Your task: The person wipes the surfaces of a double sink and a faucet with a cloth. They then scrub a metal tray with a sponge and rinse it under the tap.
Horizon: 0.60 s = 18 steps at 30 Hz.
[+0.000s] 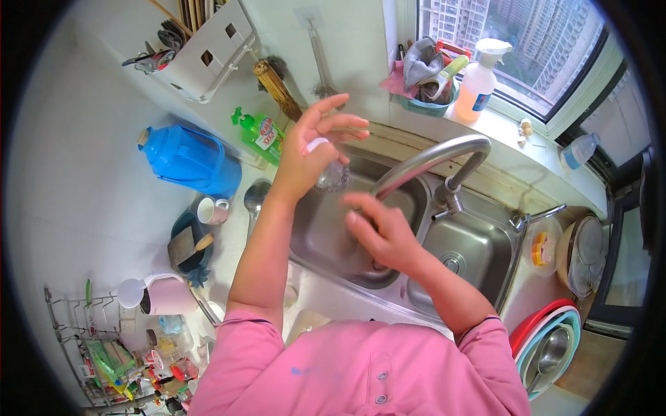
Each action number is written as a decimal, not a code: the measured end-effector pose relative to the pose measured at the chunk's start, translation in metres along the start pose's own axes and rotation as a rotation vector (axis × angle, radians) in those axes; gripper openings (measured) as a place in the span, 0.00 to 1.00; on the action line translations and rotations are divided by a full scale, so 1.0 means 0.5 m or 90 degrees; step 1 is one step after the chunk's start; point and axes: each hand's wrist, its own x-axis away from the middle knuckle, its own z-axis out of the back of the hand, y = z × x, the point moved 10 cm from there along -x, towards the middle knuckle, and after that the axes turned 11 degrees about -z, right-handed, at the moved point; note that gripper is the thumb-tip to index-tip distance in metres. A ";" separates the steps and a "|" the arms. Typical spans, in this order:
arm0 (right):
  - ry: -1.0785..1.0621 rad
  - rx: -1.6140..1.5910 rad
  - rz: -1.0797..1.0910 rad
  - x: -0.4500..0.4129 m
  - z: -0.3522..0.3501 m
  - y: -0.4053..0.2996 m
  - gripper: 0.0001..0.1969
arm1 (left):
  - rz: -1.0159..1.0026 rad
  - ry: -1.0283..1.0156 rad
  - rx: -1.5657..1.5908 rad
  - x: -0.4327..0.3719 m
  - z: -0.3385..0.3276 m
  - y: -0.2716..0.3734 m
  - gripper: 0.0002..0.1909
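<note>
My left hand (312, 148) is raised over the left edge of the large sink basin (322, 223), its thumb and a finger around the pale top of a small clear container, its other fingers spread. Beneath that container (329, 176) is a patch of dark, wiry mesh, partly blurred. To its right my right hand (382, 229) hovers over the same basin with loosely bent fingers, blurred by motion; nothing shows in its grasp. The arched metal faucet (437, 156) reaches over the basin just beyond my right hand, which hides the spout's end.
Left of the sink stand a green pump bottle (263, 135), a blue thermos (190, 161), a ladle (256, 197) and a mug (212, 210). A spray bottle (474, 86) and a basket (426, 105) sit on the windowsill. Nested basins (520, 327) lie at the right.
</note>
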 end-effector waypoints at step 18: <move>0.118 -0.380 0.087 0.061 0.081 -0.079 0.11 | -0.204 -0.199 -0.324 0.128 -0.138 0.210 0.44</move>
